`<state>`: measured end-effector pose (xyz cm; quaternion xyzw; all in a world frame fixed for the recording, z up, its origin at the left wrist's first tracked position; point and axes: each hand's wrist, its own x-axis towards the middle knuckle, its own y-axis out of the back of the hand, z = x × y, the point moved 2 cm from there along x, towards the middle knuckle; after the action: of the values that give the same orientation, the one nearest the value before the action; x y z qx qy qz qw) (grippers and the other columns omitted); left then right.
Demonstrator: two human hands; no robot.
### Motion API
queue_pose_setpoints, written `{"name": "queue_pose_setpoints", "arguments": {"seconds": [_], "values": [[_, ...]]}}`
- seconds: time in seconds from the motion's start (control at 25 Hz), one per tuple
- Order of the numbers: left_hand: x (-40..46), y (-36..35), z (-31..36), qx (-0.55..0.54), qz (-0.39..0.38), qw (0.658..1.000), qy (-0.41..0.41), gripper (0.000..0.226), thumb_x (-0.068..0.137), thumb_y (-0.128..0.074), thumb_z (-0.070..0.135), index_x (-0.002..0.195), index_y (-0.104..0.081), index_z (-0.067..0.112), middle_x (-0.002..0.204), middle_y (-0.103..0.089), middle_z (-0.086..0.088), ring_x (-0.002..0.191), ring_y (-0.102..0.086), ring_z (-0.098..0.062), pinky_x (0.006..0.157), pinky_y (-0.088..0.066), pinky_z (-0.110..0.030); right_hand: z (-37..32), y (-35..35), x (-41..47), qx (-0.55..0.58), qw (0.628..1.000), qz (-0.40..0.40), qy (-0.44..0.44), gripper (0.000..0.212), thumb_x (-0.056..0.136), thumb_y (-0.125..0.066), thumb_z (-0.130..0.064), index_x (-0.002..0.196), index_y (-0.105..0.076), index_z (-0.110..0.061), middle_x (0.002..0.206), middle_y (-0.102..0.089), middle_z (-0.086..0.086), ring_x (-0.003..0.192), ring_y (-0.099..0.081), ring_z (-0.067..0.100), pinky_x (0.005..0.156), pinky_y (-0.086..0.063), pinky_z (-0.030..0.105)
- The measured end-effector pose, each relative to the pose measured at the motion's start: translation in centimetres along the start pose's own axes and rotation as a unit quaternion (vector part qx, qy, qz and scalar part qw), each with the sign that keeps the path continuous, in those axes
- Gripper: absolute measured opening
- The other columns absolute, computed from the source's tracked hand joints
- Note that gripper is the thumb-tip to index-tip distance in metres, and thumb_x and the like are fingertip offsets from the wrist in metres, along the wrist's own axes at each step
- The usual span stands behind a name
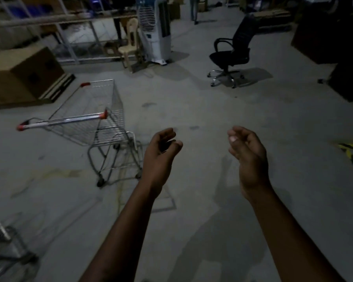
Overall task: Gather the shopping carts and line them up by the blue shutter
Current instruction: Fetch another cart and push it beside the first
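**Both hands free, cart to the left**

The left hand (161,151) and right hand (247,153) are held out over the concrete floor (212,119), fingers loosely curled, holding nothing. A wire shopping cart (94,119) with a red-tipped handle stands to the left, just beyond the left hand, untouched. A black office chair (232,51) and a white air cooler (154,29) stand far off.

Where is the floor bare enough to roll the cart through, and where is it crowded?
Bare floor runs from the hands (left, right) ahead, between the cart and the office chair. Crowded: the far left, with a box, plastic chair and cooler; dark furniture fills the right edge.
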<state>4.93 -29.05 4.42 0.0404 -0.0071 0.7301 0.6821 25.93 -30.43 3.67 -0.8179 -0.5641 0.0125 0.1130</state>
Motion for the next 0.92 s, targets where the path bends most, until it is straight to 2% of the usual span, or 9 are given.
{"name": "queue_pose_setpoints", "arguments": {"seconds": [0.08, 0.28, 0.44, 0.56, 0.76, 0.92], "values": [[0.2, 5.5, 0.5, -0.006, 0.032, 0.999, -0.006, 0.04, 0.094, -0.067, 0.014, 0.133, -0.058, 0.018, 0.13, -0.065, 0.002, 0.117, -0.062, -0.004, 0.088, -0.051, -0.017, 0.1, -5.6, -0.9, 0.008, 1.0, -0.021, -0.002, 0.044, 0.08, -0.062, -0.029, 0.122, -0.061, -0.015, 0.122, -0.066, 0.003, 0.115, -0.062, 0.011, 0.095, -0.051, 0.028], [1.1, 21.5, 0.5, 0.0, 0.081, 0.996, -0.025, 0.04, 0.094, -0.067, 0.011, 0.133, -0.058, 0.015, 0.128, -0.067, -0.001, 0.116, -0.064, -0.009, 0.09, -0.053, -0.022, 2.0, -21.0, -4.0, 0.032, 0.998, -0.058, -0.005, 0.039, 0.081, -0.062, -0.03, 0.118, -0.062, -0.018, 0.119, -0.068, 0.003, 0.112, -0.064, 0.014, 0.093, -0.052, 0.034], [1.4, 31.7, -0.2, 0.001, 0.102, 0.995, -0.022, 0.039, 0.095, -0.065, 0.011, 0.133, -0.057, 0.013, 0.125, -0.067, 0.001, 0.113, -0.065, -0.006, 0.086, -0.052, -0.015, 4.2, -31.3, -6.3, 0.036, 0.995, -0.087, -0.014, 0.043, 0.083, -0.062, -0.03, 0.122, -0.062, -0.014, 0.121, -0.069, 0.004, 0.113, -0.065, 0.015, 0.093, -0.053, 0.034], [3.1, 37.0, -1.1, 0.014, 0.116, 0.993, -0.017, 0.037, 0.096, -0.064, 0.015, 0.133, -0.058, 0.016, 0.124, -0.067, 0.003, 0.112, -0.065, -0.004, 0.085, -0.052, -0.012, 5.4, -36.5, -6.8, 0.029, 0.995, -0.091, -0.022, 0.045, 0.082, -0.062, -0.03, 0.123, -0.062, -0.012, 0.12, -0.069, 0.005, 0.112, -0.065, 0.015, 0.091, -0.053, 0.034], [8.4, 42.9, -3.0, 0.011, 0.147, 0.989, -0.008, 0.036, 0.096, -0.065, 0.016, 0.132, -0.059, 0.016, 0.124, -0.068, 0.003, 0.113, -0.065, -0.006, 0.091, -0.054, -0.019, 8.2, -43.6, -4.0, 0.014, 0.993, -0.108, -0.037, 0.04, 0.081, -0.063, -0.03, 0.118, -0.064, -0.016, 0.118, -0.07, 0.005, 0.112, -0.065, 0.019, 0.085, -0.052, 0.033], [14.1, 46.4, -5.2, 0.083, 0.15, 0.985, -0.012, 0.036, 0.094, -0.067, 0.022, 0.129, -0.06, 0.019, 0.123, -0.068, 0.007, 0.112, -0.064, -0.004, 0.094, -0.053, -0.023, 12.1, -49.8, 0.7, 0.008, 0.989, -0.136, -0.049, 0.032, 0.082, -0.063, -0.03, 0.112, -0.066, -0.019, 0.119, -0.07, 0.006, 0.111, -0.066, 0.023, 0.084, -0.053, 0.036]]}}
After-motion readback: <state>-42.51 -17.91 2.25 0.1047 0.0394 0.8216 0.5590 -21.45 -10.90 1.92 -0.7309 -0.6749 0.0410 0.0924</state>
